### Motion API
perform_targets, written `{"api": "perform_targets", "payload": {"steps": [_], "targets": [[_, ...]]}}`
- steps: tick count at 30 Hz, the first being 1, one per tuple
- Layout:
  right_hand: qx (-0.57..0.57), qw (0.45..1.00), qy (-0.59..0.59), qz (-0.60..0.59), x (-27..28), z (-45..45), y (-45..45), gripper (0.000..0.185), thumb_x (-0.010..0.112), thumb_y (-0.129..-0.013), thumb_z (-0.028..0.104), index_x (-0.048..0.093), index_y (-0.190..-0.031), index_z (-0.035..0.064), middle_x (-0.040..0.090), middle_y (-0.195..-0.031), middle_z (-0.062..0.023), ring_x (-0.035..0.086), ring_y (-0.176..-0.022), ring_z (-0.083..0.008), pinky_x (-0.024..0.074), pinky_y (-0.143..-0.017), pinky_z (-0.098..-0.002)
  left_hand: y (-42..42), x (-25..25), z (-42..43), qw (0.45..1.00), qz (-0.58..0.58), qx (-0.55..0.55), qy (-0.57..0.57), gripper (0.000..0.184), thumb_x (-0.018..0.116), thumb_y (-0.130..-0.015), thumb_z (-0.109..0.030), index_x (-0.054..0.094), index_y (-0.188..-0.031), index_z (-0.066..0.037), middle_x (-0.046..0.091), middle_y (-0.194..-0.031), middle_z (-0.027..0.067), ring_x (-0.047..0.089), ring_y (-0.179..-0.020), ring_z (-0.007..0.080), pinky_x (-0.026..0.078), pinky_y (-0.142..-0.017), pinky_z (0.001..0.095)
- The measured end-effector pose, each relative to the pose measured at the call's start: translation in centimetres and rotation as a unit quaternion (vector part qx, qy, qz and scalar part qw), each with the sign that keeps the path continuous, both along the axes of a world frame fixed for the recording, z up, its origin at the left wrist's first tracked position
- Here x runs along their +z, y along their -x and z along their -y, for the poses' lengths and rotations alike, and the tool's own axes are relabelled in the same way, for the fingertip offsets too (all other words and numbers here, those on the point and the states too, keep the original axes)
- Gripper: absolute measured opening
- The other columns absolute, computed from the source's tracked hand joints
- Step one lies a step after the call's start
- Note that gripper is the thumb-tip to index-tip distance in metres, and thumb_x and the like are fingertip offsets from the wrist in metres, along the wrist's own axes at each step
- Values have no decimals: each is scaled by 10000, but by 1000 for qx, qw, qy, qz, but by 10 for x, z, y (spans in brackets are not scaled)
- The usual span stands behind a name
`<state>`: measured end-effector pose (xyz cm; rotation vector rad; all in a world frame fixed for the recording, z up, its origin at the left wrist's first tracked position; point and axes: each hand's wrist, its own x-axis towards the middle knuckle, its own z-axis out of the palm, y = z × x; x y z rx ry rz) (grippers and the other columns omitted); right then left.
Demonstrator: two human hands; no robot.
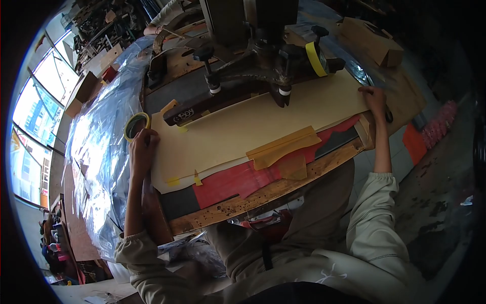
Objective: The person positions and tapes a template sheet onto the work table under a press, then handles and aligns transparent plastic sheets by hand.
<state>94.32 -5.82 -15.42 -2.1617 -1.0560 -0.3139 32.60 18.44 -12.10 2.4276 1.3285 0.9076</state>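
Note:
A large cream sheet (233, 134) lies across the work table under a dark metal machine head (263, 66). At the sheet's left end, my left hand (143, 147) has its fingers closed beside a roll of yellow tape (137, 125), touching its lower rim. My right hand (374, 101) pinches the sheet's upper right corner. Red material (238, 181) sticks out below the sheet's near edge, with an orange-yellow piece (284, 147) lying over both. Small yellow tape bits (173, 181) show near the lower left edge.
The table's wooden front edge (263, 188) runs close to my lap. Clear plastic sheeting (104, 152) covers the left side. A cardboard box (372, 41) stands at the back right. Another person's arm (163, 19) shows at the far side.

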Motion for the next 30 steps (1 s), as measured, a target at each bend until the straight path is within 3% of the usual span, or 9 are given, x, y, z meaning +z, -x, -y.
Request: {"api": "perform_targets", "payload": {"steps": [3, 6, 12, 17, 23, 30], "targets": [[-21, 999, 0, -24, 6, -1, 9, 273, 514, -732, 103, 737, -888, 94, 701, -901, -129, 672, -886, -260, 489, -822, -329, -3, 3, 3, 1000, -6, 10, 3, 153, 624, -804, -143, 620, -913, -35, 616, -800, 127, 595, -706, 253, 456, -683, 363], [6, 1000, -9, -13, 5, 1, 8, 271, 512, -745, 99, 732, -902, 83, 701, -891, -129, 673, -880, -260, 489, -814, -327, -3, 3, 3, 1000, -19, 8, -19, 146, 618, -803, -143, 619, -903, -36, 612, -797, 129, 597, -718, 279, 456, -689, 377], [65, 998, 4, -16, -12, 4, -28, 270, 507, -769, 32, 715, -940, 33, 703, -908, -138, 664, -887, -190, 482, -816, -309, 1, 4, -4, 999, -23, -35, 16, 203, 650, -774, -112, 583, -941, -17, 600, -928, 200, 598, -875, 371, 458, -771, 438], [64, 998, 17, 16, -7, 8, -19, 237, 516, -810, 22, 701, -959, 18, 692, -941, -142, 649, -922, -219, 468, -843, -316, 9, 10, -20, 989, -106, -99, 13, 230, 684, -762, -103, 590, -962, -40, 572, -844, 140, 601, -754, 271, 476, -701, 390], [32, 994, 35, 98, -3, 11, -9, 191, 533, -813, 24, 694, -915, 32, 663, -896, -152, 620, -888, -298, 447, -825, -357, 19, 16, -17, 988, -60, -127, 60, 256, 687, -752, -87, 602, -991, -54, 563, -836, 119, 599, -747, 263, 473, -702, 386], [4, 992, 67, 105, 1, 16, -5, 193, 537, -823, 34, 676, -956, 28, 653, -931, -155, 620, -880, -279, 452, -810, -353, 20, 14, -8, 990, 7, -108, 88, 257, 666, -773, -85, 579, -1014, -61, 530, -874, 116, 589, -751, 299, 472, -699, 406]]}}
